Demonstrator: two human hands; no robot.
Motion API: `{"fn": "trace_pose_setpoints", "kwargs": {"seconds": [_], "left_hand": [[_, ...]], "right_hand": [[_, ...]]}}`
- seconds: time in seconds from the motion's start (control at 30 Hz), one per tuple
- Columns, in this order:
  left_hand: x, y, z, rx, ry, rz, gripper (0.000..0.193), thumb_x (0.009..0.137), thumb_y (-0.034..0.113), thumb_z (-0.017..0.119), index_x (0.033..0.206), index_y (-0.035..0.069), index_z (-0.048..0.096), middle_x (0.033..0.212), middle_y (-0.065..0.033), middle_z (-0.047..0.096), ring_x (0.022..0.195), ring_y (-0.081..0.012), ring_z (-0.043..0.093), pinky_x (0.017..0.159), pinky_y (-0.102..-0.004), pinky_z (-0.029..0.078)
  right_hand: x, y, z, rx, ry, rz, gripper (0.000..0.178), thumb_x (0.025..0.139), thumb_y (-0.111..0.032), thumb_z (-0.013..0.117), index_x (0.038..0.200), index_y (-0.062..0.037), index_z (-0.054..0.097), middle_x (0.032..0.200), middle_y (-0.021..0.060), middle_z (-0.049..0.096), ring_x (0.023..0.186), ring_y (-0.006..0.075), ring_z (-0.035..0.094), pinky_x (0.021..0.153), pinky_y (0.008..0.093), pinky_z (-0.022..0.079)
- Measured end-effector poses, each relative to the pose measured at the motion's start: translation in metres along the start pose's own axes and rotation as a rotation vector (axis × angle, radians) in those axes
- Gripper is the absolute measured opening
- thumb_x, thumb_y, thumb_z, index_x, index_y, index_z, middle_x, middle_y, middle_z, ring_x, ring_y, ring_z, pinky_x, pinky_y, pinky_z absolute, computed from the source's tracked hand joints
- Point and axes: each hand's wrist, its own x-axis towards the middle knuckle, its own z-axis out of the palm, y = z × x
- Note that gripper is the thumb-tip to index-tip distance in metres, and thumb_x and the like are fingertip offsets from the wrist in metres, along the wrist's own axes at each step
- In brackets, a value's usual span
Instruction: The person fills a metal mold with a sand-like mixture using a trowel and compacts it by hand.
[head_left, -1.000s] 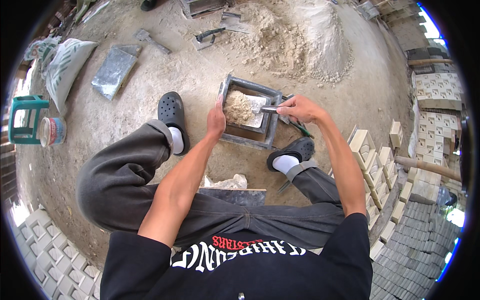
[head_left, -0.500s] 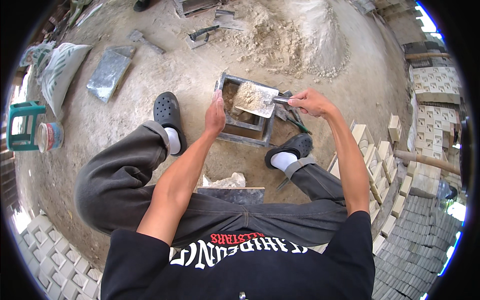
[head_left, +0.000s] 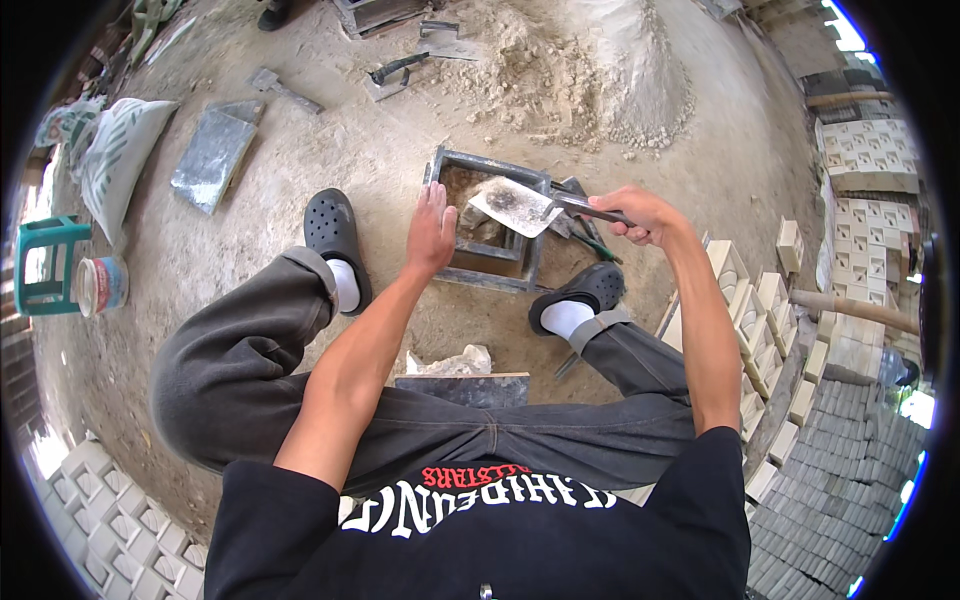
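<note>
A rectangular metal mould [head_left: 487,281] rests on the ground between my feet, with a smaller frame inside it and sandy mix [head_left: 459,183] in its far part. My left hand [head_left: 432,230] lies along the mould's left wall, its fingers stretched out and together. In my right hand [head_left: 641,216] is the handle of a trowel [head_left: 515,207]. The trowel's blade hangs tilted over the mould's opening, with only a thin smear of mix on it. Dark tools with a green handle [head_left: 592,245] lie on the ground against the mould's right side, partly hidden under the trowel's handle.
Beyond the mould rises a pale heap of sandy mix [head_left: 640,80]. Farther left lie a hammer [head_left: 287,92], a flat metal plate [head_left: 213,150] and a white sack [head_left: 124,150]. A green stool [head_left: 50,262] and a small bucket [head_left: 102,285] stand at left; cast blocks [head_left: 745,310] are stacked at right.
The pile of mix on the trowel has dropped off into the mould, leaving the blade nearly bare. My right hand has moved slightly right and turned the trowel. My left hand stays by the mould's wall.
</note>
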Motion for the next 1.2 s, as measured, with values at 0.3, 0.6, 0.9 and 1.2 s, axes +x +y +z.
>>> {"fn": "trace_pose_setpoints", "kwargs": {"seconds": [0.3,0.6,0.9,1.2], "left_hand": [[0.003,0.011,-0.006,0.456,-0.127,0.215,0.065,0.095,0.034,0.045,0.143,-0.006,0.028,0.149,-0.0243,0.029,0.141,-0.0354,0.024,0.116,-0.0449,0.016],[0.031,0.019,-0.013,0.499,-0.114,0.279,0.070,0.091,0.036,0.050,0.140,-0.009,0.031,0.146,-0.0252,0.033,0.139,-0.0360,0.027,0.115,-0.0450,0.019],[0.039,0.021,-0.016,0.445,-0.236,0.275,0.072,0.086,0.033,0.055,0.141,-0.007,0.031,0.146,-0.0233,0.035,0.139,-0.0352,0.029,0.115,-0.0454,0.019],[0.042,0.021,-0.014,0.383,-0.255,0.252,0.074,0.085,0.030,0.055,0.143,-0.007,0.028,0.147,-0.0232,0.034,0.139,-0.0359,0.029,0.115,-0.0457,0.018]], "right_hand": [[-0.016,0.033,-0.051,0.069,0.061,-0.018,0.029,0.091,-0.038,0.058,0.097,-0.0098,0.065,0.051,-0.0048,0.044,0.034,0.0024,0.027,0.031,0.0212,0.018],[0.124,0.055,-0.056,0.388,0.424,-0.164,0.030,0.087,-0.037,0.065,0.091,-0.0078,0.066,0.055,-0.0012,0.048,0.036,0.0067,0.033,0.033,0.0250,0.022],[0.308,-0.002,-0.038,0.632,0.459,-0.199,0.032,0.085,-0.039,0.065,0.082,-0.0071,0.062,0.056,0.0017,0.050,0.038,0.0098,0.038,0.035,0.0283,0.027],[0.364,-0.045,-0.058,0.696,0.612,-0.280,0.031,0.085,-0.034,0.066,0.075,-0.0046,0.063,0.054,0.0034,0.052,0.038,0.0134,0.043,0.035,0.0295,0.031]]}}
